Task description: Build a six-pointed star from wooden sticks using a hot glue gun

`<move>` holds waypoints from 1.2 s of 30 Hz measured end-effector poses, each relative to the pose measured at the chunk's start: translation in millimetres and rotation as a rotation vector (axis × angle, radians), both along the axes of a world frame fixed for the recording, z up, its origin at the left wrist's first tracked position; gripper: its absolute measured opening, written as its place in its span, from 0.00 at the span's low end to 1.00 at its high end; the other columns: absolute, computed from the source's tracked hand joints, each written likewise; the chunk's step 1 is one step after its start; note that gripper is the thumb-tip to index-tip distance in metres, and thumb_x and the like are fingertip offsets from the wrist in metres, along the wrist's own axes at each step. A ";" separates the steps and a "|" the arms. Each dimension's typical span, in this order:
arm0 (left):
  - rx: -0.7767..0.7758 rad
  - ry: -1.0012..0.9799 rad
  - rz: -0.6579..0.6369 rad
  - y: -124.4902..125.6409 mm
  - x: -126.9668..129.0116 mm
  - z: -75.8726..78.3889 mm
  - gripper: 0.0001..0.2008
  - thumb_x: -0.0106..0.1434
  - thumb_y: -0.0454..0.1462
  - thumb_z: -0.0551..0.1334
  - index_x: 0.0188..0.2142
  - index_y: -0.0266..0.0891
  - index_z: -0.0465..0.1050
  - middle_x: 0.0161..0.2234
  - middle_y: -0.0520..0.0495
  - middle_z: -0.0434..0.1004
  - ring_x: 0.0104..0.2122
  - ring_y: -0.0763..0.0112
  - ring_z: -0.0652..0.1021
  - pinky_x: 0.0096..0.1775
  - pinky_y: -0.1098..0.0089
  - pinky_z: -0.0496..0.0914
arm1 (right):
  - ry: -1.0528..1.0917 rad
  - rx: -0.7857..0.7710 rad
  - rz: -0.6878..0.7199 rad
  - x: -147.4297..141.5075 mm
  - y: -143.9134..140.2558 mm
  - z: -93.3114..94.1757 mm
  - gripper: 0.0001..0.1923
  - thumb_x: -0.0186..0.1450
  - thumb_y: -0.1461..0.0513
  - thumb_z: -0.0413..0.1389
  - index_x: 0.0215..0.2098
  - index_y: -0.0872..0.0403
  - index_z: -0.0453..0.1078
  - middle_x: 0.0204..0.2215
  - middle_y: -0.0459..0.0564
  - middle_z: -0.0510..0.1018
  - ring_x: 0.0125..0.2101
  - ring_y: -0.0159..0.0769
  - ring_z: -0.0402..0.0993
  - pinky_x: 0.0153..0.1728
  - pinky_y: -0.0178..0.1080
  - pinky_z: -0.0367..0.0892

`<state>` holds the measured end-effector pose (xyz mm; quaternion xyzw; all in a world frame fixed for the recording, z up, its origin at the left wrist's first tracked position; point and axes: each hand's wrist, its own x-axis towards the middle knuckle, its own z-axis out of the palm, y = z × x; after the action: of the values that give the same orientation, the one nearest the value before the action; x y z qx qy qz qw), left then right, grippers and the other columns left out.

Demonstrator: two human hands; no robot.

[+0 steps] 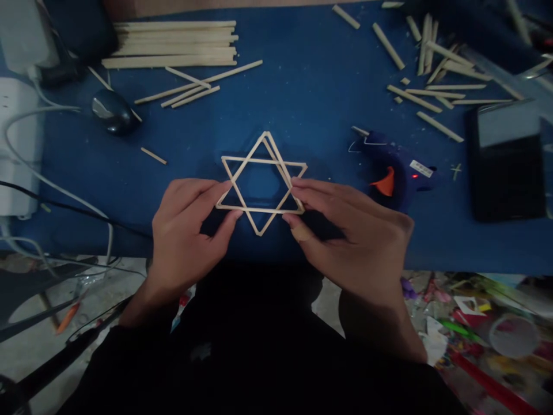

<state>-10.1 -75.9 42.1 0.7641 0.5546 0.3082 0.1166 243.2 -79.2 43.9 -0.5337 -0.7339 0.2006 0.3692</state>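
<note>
While the left hand [185, 219] pinches one side of the wooden star [260, 210], thumb and fingers nearly together, the right hand [356, 233] likewise pinches the other.

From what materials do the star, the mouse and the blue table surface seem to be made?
Star: probably bare wood, matt; its thin bars are pale tan, without visible gloss.
Mouse: likely hard plastic, glossy; its dark, smooth shell shows bright reflections.
Table surface: mostly matt and blue; perhaps painted board or a plastic covering, the picture leaves it open.
</note>
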 end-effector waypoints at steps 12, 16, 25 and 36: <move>0.145 0.009 -0.041 1.0 -0.1 -8.5 0.11 0.76 0.35 0.72 0.55 0.47 0.89 0.48 0.45 0.91 0.48 0.53 0.89 0.54 0.51 0.85 | 0.006 0.133 0.028 -0.5 3.5 -7.8 0.20 0.73 0.66 0.67 0.58 0.40 0.86 0.55 0.47 0.91 0.51 0.51 0.93 0.51 0.57 0.92; 0.231 0.022 -0.019 -2.0 -6.7 -10.6 0.09 0.75 0.32 0.71 0.47 0.49 0.90 0.49 0.47 0.92 0.48 0.55 0.90 0.52 0.52 0.86 | 0.009 0.190 0.057 -6.7 3.2 -4.6 0.22 0.73 0.66 0.67 0.61 0.41 0.84 0.57 0.49 0.91 0.50 0.50 0.93 0.50 0.55 0.92; 0.247 0.181 0.136 -30.3 -65.7 3.1 0.12 0.75 0.32 0.75 0.51 0.55 0.89 0.52 0.48 0.92 0.49 0.51 0.89 0.53 0.45 0.85 | -0.025 0.180 -0.397 36.4 -13.3 3.1 0.10 0.66 0.49 0.77 0.36 0.42 0.85 0.28 0.48 0.87 0.23 0.43 0.80 0.26 0.49 0.74; 0.312 0.193 0.149 -25.3 -60.7 3.2 0.19 0.72 0.33 0.72 0.60 0.50 0.87 0.65 0.46 0.87 0.60 0.42 0.88 0.61 0.37 0.82 | -0.307 -0.237 -0.812 80.4 8.6 -14.7 0.33 0.50 0.29 0.74 0.27 0.45 0.74 0.21 0.54 0.78 0.25 0.48 0.75 0.33 0.51 0.63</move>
<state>-70.9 -101.1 45.3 0.7557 0.5639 0.3234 -0.0801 323.5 -70.6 29.2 -0.8406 -0.4834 0.0408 0.2411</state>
